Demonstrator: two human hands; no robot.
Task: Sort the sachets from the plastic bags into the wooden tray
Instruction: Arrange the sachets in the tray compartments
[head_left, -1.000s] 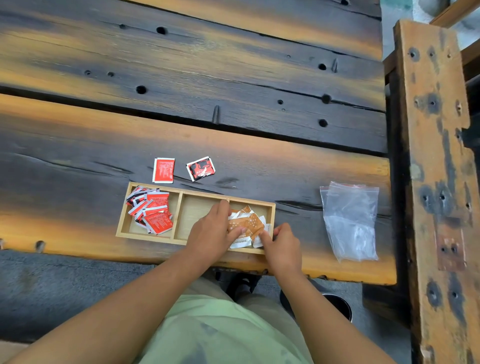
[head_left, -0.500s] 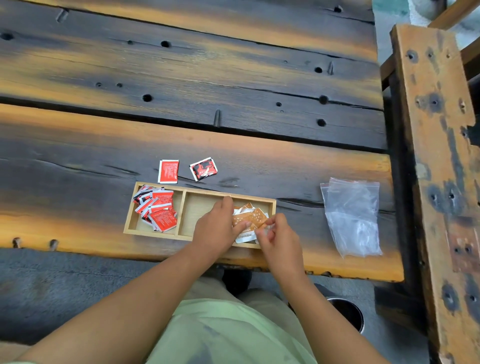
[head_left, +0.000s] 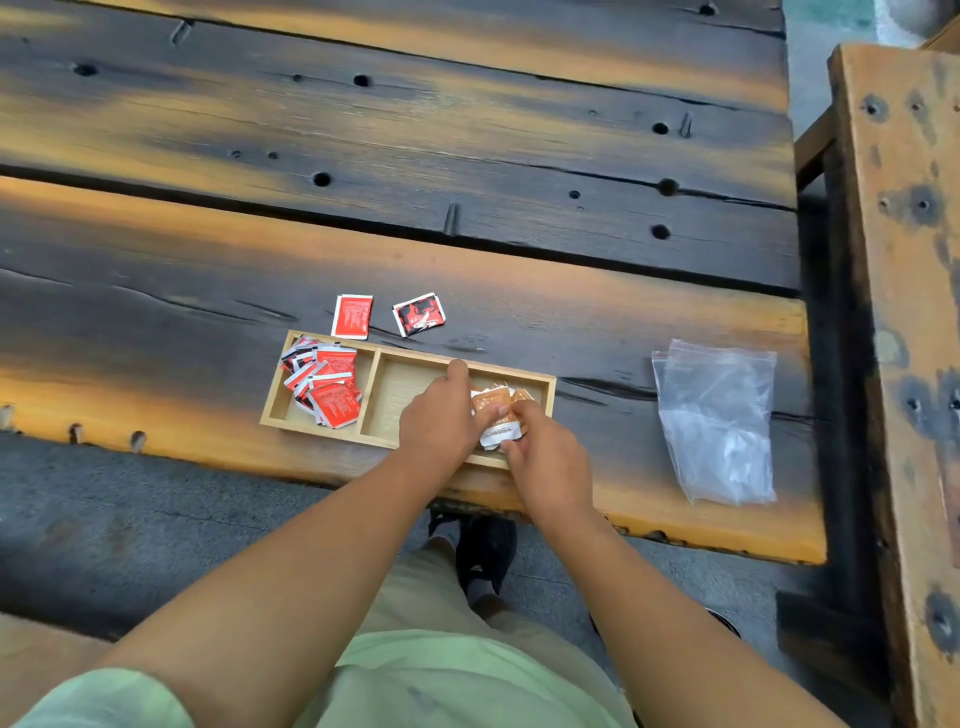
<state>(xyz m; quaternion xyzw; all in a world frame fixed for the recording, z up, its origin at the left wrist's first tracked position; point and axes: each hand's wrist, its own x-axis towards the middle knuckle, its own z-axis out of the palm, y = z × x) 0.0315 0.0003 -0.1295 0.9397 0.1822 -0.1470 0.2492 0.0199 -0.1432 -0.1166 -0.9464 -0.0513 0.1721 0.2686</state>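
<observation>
A wooden tray (head_left: 506, 372) with three compartments lies near the table's front edge. Its left compartment holds several red sachets (head_left: 327, 387). The middle compartment (head_left: 400, 395) shows bare wood. In the right compartment lies a pile of orange and white sachets (head_left: 497, 408). My left hand (head_left: 441, 421) and my right hand (head_left: 548, 462) both pinch this pile from either side, partly hiding it. Two loose red sachets lie on the table behind the tray, one plain red (head_left: 352, 316), one red and black (head_left: 418, 314). Clear plastic bags (head_left: 719, 421) lie flat to the right.
The table is made of dark, scorched planks (head_left: 467, 156) with holes and gaps. A separate wooden beam (head_left: 904, 312) runs along the right side. Below the table edge are my legs and a dark shoe (head_left: 485, 553) on grey floor.
Both hands have closed in on the orange and white sachets in the right compartment; the right hand moved from the tray's front edge up onto the pile. The view shifted slightly.
</observation>
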